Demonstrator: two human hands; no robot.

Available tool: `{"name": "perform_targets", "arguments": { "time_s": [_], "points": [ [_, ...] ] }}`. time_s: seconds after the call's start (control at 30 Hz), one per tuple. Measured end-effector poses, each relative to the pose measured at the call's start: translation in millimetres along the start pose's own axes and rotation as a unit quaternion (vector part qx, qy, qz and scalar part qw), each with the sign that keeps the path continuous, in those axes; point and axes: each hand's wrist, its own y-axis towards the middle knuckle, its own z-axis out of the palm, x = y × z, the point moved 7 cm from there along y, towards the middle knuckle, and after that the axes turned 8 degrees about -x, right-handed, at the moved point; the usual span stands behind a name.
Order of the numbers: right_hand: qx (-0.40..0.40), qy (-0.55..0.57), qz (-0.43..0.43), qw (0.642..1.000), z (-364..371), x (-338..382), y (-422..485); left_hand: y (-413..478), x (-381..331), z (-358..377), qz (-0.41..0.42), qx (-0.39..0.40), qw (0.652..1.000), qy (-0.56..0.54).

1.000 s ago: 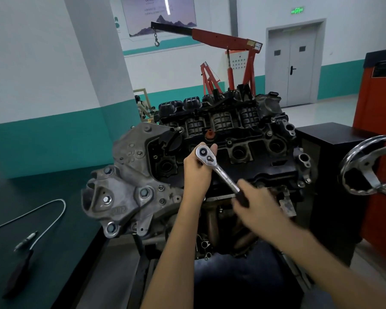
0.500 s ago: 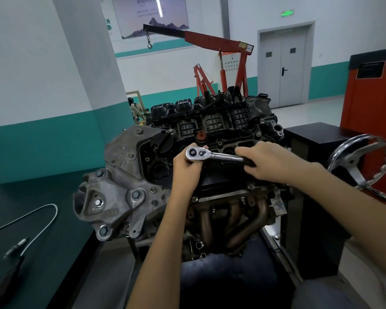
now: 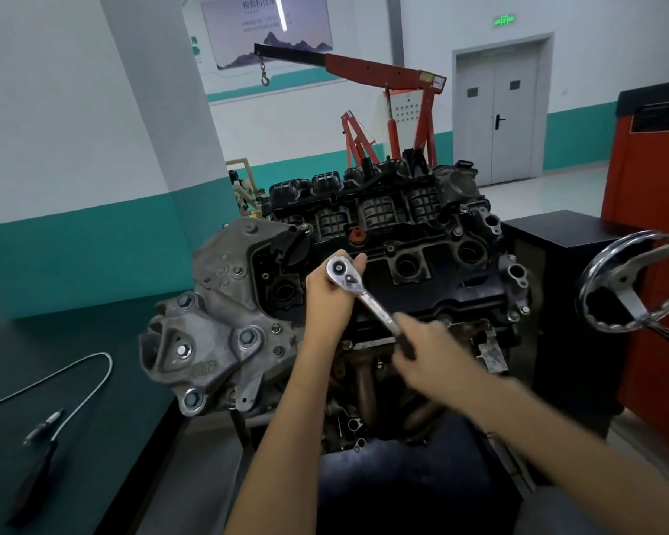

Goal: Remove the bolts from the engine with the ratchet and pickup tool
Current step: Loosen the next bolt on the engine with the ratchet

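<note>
Pickup tool (image 3: 35, 476): lies unused on desk (image 3: 93, 341), at 8 o'clock of engine (image 3: 421, 241), well apart from both hands
Left hand (image 3: 329, 299): curled round head of ratchet (image 3: 364, 299), holding it on the black cover
Ratchet: handle runs toward 5 o'clock; socket and its bolt hidden
Right hand (image 3: 421, 345): blurred, wrapped round the black grip
Progress, judged: one bolt being loosened; cover bolts (image 3: 390, 248) at 1 o'clock seated; none seen out; pickup not yet begun

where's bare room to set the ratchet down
Dark bench top: bare between the pickup tool and the engine. Black cabinet top beside the handwheel is bare. Crowded: engine top, where left hand and right hand hold the ratchet.
</note>
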Motion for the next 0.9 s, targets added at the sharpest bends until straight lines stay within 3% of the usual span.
{"name": "perform_targets", "arguments": {
  "time_s": [0.13, 0.23, 0.3, 0.4, 0.5, 0.6, 0.77, 0.83, 0.9],
  "points": [
    [0.057, -0.257, -0.113, 0.958, -72.7, -14.9, 51.4, 2.7, -3.5, 11.0, 0.022, 0.027, 0.999, 0.03],
    [0.028, -0.291, -0.131, 0.947, -76.7, -5.6, 62.4, -1.7, -3.5, 7.2, 0.015, -0.002, 1.0, -0.003],
    [-0.003, -0.235, -0.09, 0.968, -55.4, -9.2, 39.6, -5.5, -4.2, 4.5, 0.021, -0.029, 0.999, -0.023],
    [-0.037, -0.033, 0.016, 0.999, -8.7, -8.8, -5.0, -7.6, -6.8, 7.6, 0.012, -0.062, 0.997, -0.038],
    [-0.073, 0.12, 0.077, 0.987, 35.0, 9.5, -20.7, -4.4, -5.6, 9.5, -0.028, -0.071, 0.995, -0.062],
    [-0.062, 0.145, 0.07, 0.985, 44.0, 17.4, -19.0, -1.5, -1.4, 6.6, -0.005, -0.046, 0.999, 0.001],
    [0.035, -0.094, -0.024, 0.995, -34.6, -21.3, 21.4, 3.0, -4.0, 13.6, 0.019, 0.028, 0.999, 0.031],
    [0.055, -0.24, -0.087, 0.965, -69.4, -22.1, 52.6, 5.8, -8.8, 17.8, 0.031, 0.033, 0.998, 0.038],
    [0.052, -0.31, -0.143, 0.938, -82.1, -9.2, 72.0, 6.6, -6.7, 14.6, 0.021, 0.024, 0.999, 0.029]
  ]
}}
